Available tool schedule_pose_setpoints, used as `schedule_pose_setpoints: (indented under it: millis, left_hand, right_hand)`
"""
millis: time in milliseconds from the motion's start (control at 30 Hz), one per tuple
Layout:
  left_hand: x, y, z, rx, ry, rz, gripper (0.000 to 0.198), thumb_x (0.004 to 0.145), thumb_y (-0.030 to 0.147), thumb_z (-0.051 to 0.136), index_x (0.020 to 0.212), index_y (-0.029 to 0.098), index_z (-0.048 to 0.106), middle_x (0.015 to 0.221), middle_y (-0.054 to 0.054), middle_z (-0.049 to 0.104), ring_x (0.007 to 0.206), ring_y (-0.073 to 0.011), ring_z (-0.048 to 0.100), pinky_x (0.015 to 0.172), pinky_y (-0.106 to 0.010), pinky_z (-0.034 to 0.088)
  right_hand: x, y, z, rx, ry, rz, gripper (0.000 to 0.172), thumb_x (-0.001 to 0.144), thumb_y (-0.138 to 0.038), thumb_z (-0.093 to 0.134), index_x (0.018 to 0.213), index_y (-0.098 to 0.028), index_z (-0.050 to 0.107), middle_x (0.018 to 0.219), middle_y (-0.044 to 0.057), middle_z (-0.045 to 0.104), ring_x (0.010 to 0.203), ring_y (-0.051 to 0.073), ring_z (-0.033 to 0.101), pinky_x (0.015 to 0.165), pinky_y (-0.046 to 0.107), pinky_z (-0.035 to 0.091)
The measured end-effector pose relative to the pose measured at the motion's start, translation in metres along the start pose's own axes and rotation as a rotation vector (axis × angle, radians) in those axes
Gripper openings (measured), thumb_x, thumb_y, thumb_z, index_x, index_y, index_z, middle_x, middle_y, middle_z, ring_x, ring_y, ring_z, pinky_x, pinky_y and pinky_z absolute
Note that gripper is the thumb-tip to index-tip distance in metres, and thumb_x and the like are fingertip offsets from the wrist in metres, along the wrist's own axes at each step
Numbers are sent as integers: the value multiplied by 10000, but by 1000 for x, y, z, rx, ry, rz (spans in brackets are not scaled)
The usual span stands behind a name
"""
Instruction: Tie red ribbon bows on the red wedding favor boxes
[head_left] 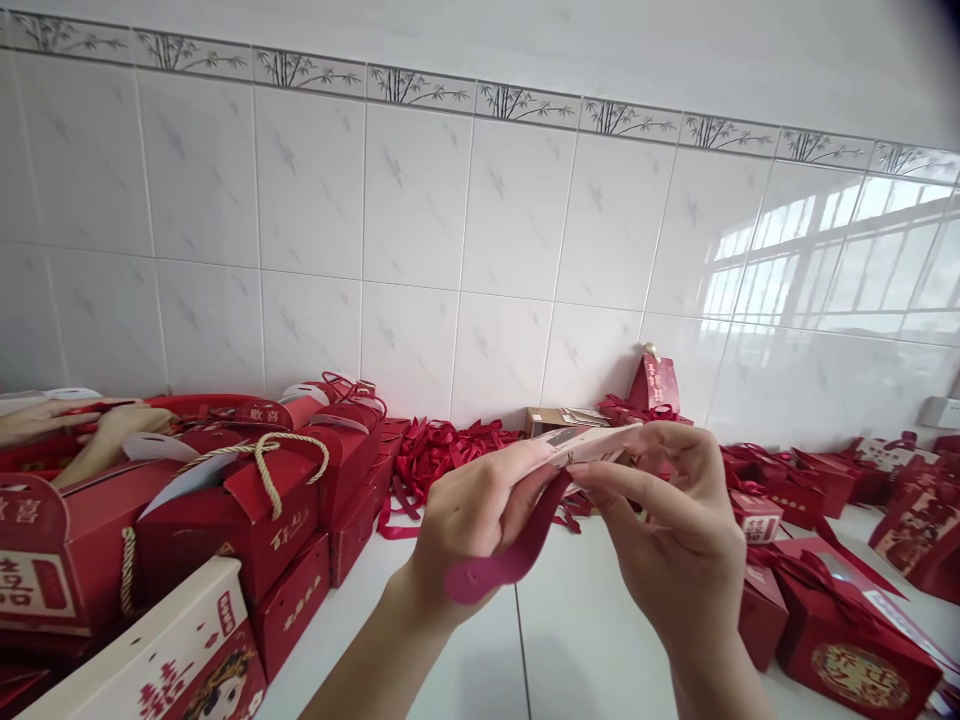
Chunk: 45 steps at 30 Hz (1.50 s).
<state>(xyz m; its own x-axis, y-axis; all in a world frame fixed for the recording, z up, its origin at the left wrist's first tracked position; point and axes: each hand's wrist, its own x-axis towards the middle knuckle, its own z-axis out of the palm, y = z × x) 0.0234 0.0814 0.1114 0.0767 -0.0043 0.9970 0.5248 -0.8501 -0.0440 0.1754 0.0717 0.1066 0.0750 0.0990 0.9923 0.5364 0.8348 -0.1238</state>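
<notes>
The flat pink card piece is held in the air above the middle of the white tiled surface, level and edge-on to the camera. A red ribbon hangs from it, running down and left to end in front of the left wrist.

The left hand grips the card's left end, thumb and fingers pinched together on it. The right hand grips the right portion, thumb and forefinger closed on the card edge, with the remaining fingers curled loosely above.

Along the surface's left edge, red gift boxes with rope handles are stacked. A cream box printed with a cartoon figure sits at the near-left corner. At the far edge, against the tiled wall, lie a pile of loose red ribbons, a brown cardboard box and a small upright red bag. Ribbon-tied red boxes occupy the right edge.
</notes>
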Motion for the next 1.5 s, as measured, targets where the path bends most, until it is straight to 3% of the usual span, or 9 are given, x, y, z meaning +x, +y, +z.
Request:
schedule_pose_setpoints:
  millis: [467,567,667,767,900,1100,1200,1367,1500]
  left_hand:
    - [0,-7,2,-145,-53,64,294,819,68,625,1081,174,544,861,-12,733,714,-115,712,623,-147,581]
    - [1,-6,2,-181,-57,100,302,812,63,633,1080,172,548,872,-21,734,729,-123,714,645,-165,587]
    - [0,-4,3,-225,-36,127,297,794,49,656,1057,149,560,870,-35,732,778,-128,712,701,-167,584]
    - [-1,-3,4,-290,-41,173,312,779,0,646,1044,139,559,901,-51,720,852,-133,698,784,-190,575]
    - [2,-1,0,-364,-193,56,348,814,11,574,1129,156,545,982,-67,671,924,-125,654,821,-207,560]
    - [10,0,-23,-394,-516,-181,763,781,85,618,1450,245,289,1489,-79,362,1389,-238,310,1132,-366,354]
    - [18,-4,-42,-603,-671,-272,686,824,5,472,1418,324,347,1404,-40,493,1304,-205,454,1066,-360,438]
    - [27,-9,-65,-880,-957,-333,669,721,-40,541,1306,285,532,1372,-85,514,1232,-284,522,982,-403,496]
    - [27,-2,-58,-976,-916,-524,397,840,73,529,1192,241,598,1222,-104,566,1017,-213,640,832,-338,568]
  right_hand:
    - [5,11,-8,-122,-54,-97,241,806,-79,645,804,-310,711,1055,52,450,1075,240,447,836,428,442]
    - [4,12,-7,-1,1,-5,312,777,-91,676,974,-333,670,1160,57,470,1175,279,453,890,463,455]
    - [3,11,-4,278,-14,177,606,790,-141,671,1306,-359,440,1277,85,471,1156,278,521,877,476,502]
    - [2,9,-3,486,-121,354,619,826,-191,644,1363,-308,359,1114,87,574,958,221,623,730,378,567]
    - [-1,10,-2,532,-100,447,333,823,-189,661,1117,-253,518,843,13,573,663,121,592,531,224,509]
    - [-2,16,-6,400,-77,246,242,808,-89,641,941,-233,498,895,22,534,826,138,544,675,241,477]
    - [-1,16,-13,450,-244,176,245,816,-55,602,924,-231,472,849,15,514,794,143,524,659,260,450]
    - [0,11,-26,623,-461,195,234,828,-62,582,916,-230,446,824,12,505,750,144,502,634,274,430]
    - [-1,5,-28,739,-558,223,234,814,-91,621,899,-229,452,804,6,503,762,151,495,654,286,430]
